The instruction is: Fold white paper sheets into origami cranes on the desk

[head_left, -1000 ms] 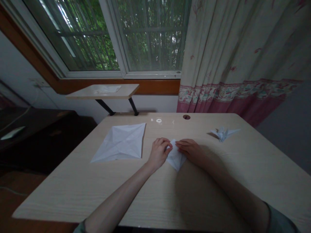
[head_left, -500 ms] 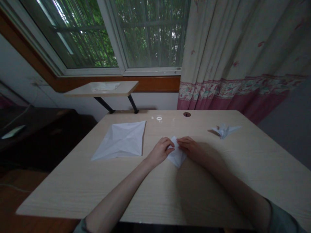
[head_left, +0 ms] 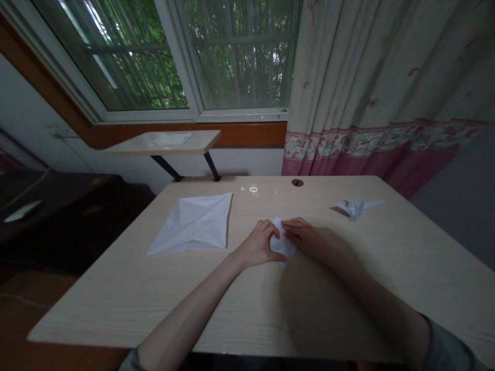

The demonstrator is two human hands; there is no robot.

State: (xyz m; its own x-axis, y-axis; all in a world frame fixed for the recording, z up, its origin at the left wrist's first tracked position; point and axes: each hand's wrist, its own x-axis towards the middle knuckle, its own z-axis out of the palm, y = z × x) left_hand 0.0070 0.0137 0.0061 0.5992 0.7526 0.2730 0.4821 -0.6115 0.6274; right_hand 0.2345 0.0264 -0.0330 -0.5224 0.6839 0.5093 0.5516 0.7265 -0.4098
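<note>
A small folded sheet of white paper [head_left: 283,246] lies on the table between my hands, its lower point toward me. My left hand [head_left: 260,243] holds its left side, the thumb low near the bottom point and the fingers at the top edge, curved like a C. On the other side, my right hand [head_left: 305,236] presses its fingertips, held close together, on the upper right edge of the paper. Both hands partly cover the folds.
A larger creased sheet of white paper [head_left: 195,222] lies to the left. At the right stands a folded paper crane [head_left: 356,208]. A small raised shelf [head_left: 201,141] with paper on it rises from the table's [head_left: 240,304] back left corner. A round cable hole [head_left: 297,183] sits near the back edge.
My left thumb has moved down and away from its fingers, toward the paper's bottom point. My right hand has hardly moved, and the paper stays in place.
</note>
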